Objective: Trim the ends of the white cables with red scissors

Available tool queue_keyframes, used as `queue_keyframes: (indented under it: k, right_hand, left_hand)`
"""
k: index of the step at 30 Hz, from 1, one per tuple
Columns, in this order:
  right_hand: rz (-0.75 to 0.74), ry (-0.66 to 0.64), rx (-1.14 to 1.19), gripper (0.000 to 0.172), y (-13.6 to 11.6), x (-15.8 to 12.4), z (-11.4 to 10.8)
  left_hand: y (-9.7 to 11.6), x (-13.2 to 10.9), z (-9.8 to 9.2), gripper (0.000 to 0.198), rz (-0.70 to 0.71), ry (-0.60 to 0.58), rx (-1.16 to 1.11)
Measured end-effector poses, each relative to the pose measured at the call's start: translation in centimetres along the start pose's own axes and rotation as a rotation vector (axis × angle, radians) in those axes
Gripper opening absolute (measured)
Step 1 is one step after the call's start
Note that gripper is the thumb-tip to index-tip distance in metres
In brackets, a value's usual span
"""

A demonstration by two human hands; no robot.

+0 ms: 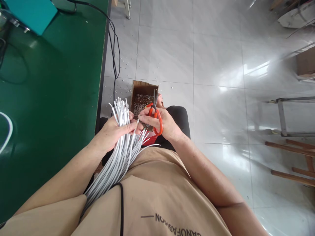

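My left hand (117,131) is closed round a thick bundle of white cables (108,173), whose cut ends fan out above the fist. The bundle runs down across my lap to the lower left. My right hand (161,122) carries orange-handled scissors (159,123), their blades pointing up and away from me. Its thumb and forefinger pinch the end of one white cable close to my left thumb. Several thinner cable ends stick out to the right below the hands.
An open cardboard box (145,88) with small clippings inside stands beneath my hands. A green table (61,108) lies on the left, black cords (114,49) hanging over its edge. White bits are scattered on the tiled floor (216,59). Wooden stool legs (290,147) are at the right.
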State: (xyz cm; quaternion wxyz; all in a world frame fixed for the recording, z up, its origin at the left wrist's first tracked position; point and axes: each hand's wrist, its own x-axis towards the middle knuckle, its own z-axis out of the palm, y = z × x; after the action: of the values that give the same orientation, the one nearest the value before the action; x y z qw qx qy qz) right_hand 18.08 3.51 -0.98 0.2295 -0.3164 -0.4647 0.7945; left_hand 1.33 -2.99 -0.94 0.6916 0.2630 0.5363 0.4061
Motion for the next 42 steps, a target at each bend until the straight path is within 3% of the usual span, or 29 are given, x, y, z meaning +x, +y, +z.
queue_keyframes:
  k: [5, 10, 13, 17, 21, 23, 29, 33, 36, 42]
  right_hand:
    - [-0.007, 0.158, -0.089, 0.020, 0.9, -0.5, 0.3]
    - [-0.024, 0.273, -0.119, 0.031, 1.1, -0.8, 0.9]
    - [-0.011, 0.391, -0.118, 0.030, 1.1, -0.3, 1.1]
    - [-0.003, 0.328, -0.206, 0.024, 1.4, 0.2, 1.2]
    - [-0.047, 0.533, -0.251, 0.020, 1.7, 0.2, 1.0]
    - [-0.061, 0.575, -0.278, 0.023, 1.6, 0.1, 0.9]
    - [0.058, 0.347, -0.124, 0.026, 0.3, 0.3, 1.2]
    - [0.142, 0.268, 0.057, 0.016, -0.2, 0.2, 1.4]
    - [0.149, 0.193, 0.085, 0.018, -0.1, 0.0, 1.1]
    - [0.127, 0.211, 0.077, 0.020, 0.7, 0.0, 0.4]
  left_hand:
    - [0.0, 0.1, 0.2, 0.036, -0.042, 0.145, -0.015]
    - [-0.2, 0.2, 0.2, 0.036, 0.020, 0.250, 0.066]
    - [-0.3, 0.2, 0.2, 0.037, 0.002, 0.258, 0.085]
    - [-0.1, 0.1, 0.1, 0.027, 0.005, 0.184, 0.118]
    - [0.0, 0.1, -0.1, 0.029, -0.040, 0.196, 0.084]
    - [0.0, 0.1, -0.1, 0.032, -0.044, 0.198, 0.063]
    - [0.1, 0.1, 0.2, 0.038, -0.044, 0.169, 0.026]
    - [-0.1, 0.1, 0.1, 0.032, -0.054, 0.165, 0.014]
    - [-0.1, 0.1, -0.1, 0.030, -0.069, 0.123, -0.005]
    - [0.1, 0.2, -0.2, 0.022, -0.109, 0.101, -0.081]
